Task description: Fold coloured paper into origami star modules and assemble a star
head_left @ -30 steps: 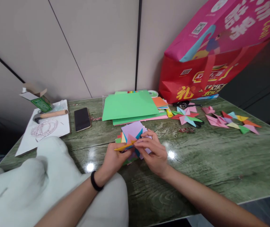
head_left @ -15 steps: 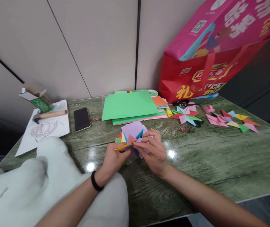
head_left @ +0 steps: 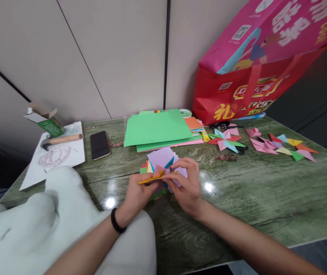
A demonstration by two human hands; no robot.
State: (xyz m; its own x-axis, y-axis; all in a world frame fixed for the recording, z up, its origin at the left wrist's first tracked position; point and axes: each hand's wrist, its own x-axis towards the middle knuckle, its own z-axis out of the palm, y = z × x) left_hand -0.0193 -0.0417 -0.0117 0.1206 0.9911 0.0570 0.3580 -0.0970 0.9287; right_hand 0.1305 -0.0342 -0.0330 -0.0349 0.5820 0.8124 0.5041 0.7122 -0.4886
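Observation:
My left hand [head_left: 141,191] pinches a folded yellow-orange paper [head_left: 149,179] between thumb and fingers. From the other side my right hand [head_left: 186,187] grips the same paper's right end with thumb and index finger, its other fingers curled above. Below and behind the paper lies a loose pile of coloured sheets, a purple sheet [head_left: 161,156] on top. Blue and pink folded points show around the held paper, partly hidden by my fingers, so I cannot tell whether they are joined to it.
Green paper sheets [head_left: 157,128] lie behind my hands, a phone [head_left: 100,145] to the left. Folded paper stars [head_left: 226,140] and paper pieces [head_left: 295,142] are at right, before a red bag [head_left: 223,93]. A hammer [head_left: 63,140] and beads [head_left: 54,156] rest on a white sheet [head_left: 77,152]. A white plush [head_left: 66,214] fills the lower left.
My right index finger and the fingers above have lifted and curled slightly, showing more of the yellow-orange paper's right end. My left hand keeps its hold in nearly the same place.

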